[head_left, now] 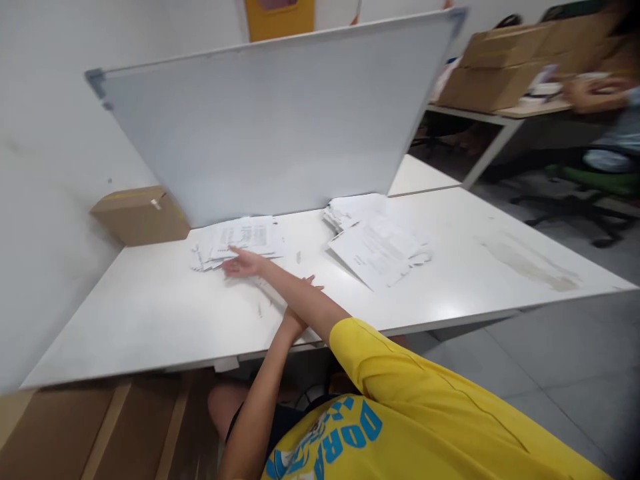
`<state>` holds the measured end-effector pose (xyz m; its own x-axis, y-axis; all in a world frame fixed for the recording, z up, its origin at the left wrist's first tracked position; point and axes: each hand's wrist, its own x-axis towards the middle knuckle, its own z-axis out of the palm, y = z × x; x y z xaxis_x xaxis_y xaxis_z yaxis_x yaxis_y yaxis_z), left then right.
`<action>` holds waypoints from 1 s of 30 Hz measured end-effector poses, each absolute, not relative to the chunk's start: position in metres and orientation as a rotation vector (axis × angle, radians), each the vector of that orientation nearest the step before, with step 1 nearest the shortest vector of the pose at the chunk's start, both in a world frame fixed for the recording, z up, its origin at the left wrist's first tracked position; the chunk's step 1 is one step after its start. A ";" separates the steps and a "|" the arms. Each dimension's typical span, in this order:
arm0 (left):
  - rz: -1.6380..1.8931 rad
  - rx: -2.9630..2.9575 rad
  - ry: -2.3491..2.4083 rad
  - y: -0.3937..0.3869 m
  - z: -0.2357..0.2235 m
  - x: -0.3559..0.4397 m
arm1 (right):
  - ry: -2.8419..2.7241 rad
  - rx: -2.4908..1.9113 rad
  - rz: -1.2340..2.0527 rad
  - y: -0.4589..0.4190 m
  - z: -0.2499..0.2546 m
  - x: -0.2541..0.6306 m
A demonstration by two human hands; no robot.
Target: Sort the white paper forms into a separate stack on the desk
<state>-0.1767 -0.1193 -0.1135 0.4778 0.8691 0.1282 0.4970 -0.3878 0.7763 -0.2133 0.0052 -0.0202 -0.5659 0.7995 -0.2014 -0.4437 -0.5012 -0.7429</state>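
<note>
White table point(150, 313) | right hand point(243, 263), fingers apart, at paper stack point(250, 232) | left hand point(297, 320) crossed beneath right forearm point(295, 287), grip unclear

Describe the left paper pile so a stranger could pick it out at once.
Find the big white board at the back of the white table. Along its lower edge, just right of a cardboard box, lies the paper pile. Unlike the other pile farther right, this one has the right hand at its near edge.
</note>
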 end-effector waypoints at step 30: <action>1.229 0.911 1.280 -0.108 -0.085 0.031 | -1.451 -1.577 0.334 -0.058 -0.136 0.226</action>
